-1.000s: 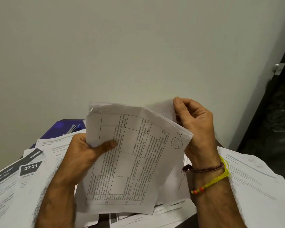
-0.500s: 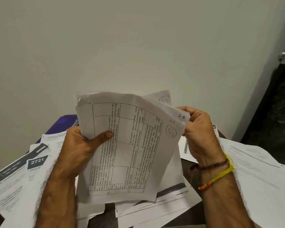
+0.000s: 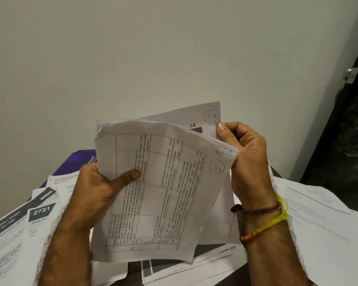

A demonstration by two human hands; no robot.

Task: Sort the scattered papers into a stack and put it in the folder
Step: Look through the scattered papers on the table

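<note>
A: What does the person hold now?

B: The left hand [image 3: 99, 188] grips a bundle of papers [image 3: 153, 195] at its left edge, thumb curled over the front sheet, the one with a table and a circled "S1". The right hand [image 3: 246, 162] has its fingers curled at the upper right corner of the bundle, and the thumb pinches the sheets there.

A: Did something change in the last second?

B: Yes. A back sheet [image 3: 205, 116] marked "S-8" now stands up behind the front page. A second ago it was hidden, and half a second ago a corner reading "S-3" was showing. I think the right hand is leafing through the corners to read the labels.

A: So what does it mean for the task?

B: I judge that sorting is in progress and far from finished. Many loose papers [image 3: 322, 213] lie on the table on both sides, and one on the left [image 3: 40, 211] shows "2721". The purple folder [image 3: 79, 162], if it is the folder, lies behind the left hand, partly covered by sheets. Nothing appears to be in it yet.
</note>
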